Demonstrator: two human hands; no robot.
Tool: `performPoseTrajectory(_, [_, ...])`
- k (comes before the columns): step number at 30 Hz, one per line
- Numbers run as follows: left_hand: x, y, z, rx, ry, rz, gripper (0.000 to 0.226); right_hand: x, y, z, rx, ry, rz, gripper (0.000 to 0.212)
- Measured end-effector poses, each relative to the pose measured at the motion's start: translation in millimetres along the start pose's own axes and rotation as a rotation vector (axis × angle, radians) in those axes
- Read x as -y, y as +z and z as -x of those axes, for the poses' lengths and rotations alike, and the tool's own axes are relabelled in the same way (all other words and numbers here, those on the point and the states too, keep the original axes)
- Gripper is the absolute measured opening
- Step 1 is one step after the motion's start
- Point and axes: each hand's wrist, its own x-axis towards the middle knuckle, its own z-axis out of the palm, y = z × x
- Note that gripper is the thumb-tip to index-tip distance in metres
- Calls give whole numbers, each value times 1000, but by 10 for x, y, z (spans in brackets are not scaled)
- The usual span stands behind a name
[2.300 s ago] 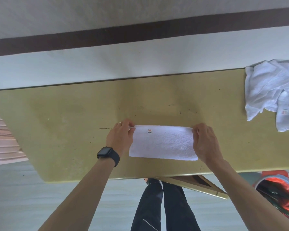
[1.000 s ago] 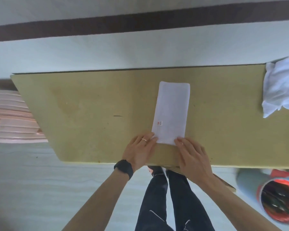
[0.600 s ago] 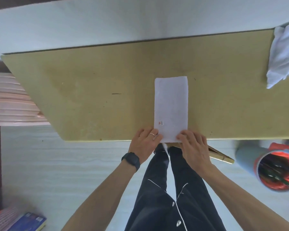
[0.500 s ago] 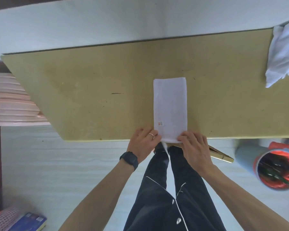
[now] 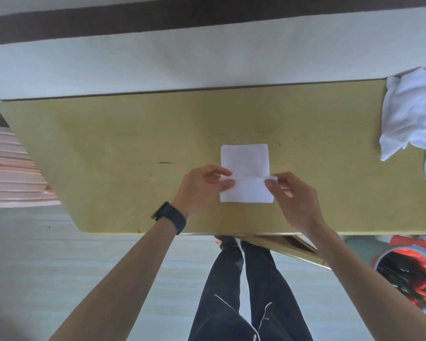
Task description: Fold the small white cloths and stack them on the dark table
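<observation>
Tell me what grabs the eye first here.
The small white cloth lies half folded in the middle of the table, with the left hand and right hand pinching the ends of its raised edge. Next, a crumpled pile of white cloths sits at the far right corner.

The table (image 5: 108,143) is dull olive-yellow, flecked with a few small dark marks. The cloth (image 5: 244,158) is plain white, as is the crumpled pile (image 5: 413,114). The watch (image 5: 170,217) is black. The trousers (image 5: 221,291) are dark navy with thin white piping. The wall (image 5: 182,57) is off-white, crossed by a dark brown band (image 5: 207,16). The floor (image 5: 59,242) is pale grey, faintly streaked. The bin (image 5: 403,243) shows red and black; the stack (image 5: 8,168) is pink.
</observation>
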Motion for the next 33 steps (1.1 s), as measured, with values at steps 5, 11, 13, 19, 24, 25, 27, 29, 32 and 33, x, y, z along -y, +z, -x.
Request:
performPoseTrajectory(5, [-103,32,-458,-89,-26,213,17,117,183,-528,-71,107,-58,13])
performPoseTrajectory(11, [-94,202,-685,-207,-105,162,12,39,351,-773,-173,152,9,19])
performPoseTrajectory(13, [-40,245,-732,-249,-92,98,12,-7,389,-797,-200,155,59,20])
performPoseTrajectory(19, [12,337,-795,-346,-7,-31,14,11,446,-845,-242,208,184,21])
performPoseTrajectory(24, [23,358,-858,-362,41,-142,7,33,447,-868,-246,218,309,24])
performPoseTrajectory(25, [1,355,-859,-359,33,-172,10,46,442,-868,-245,220,357,26])
performPoseTrajectory(27, [-42,335,-829,-346,9,-244,23,70,415,-846,-268,227,458,29])
performPoseTrajectory(29, [-39,305,-737,-375,44,-367,31,59,378,-789,-345,207,529,35])
performPoseTrajectory(32, [117,355,-528,-454,296,-654,36,-4,415,-643,-448,-42,524,33])
performPoseTrajectory(33, [188,406,-485,-448,379,-740,40,-37,471,-598,-442,-154,534,32])
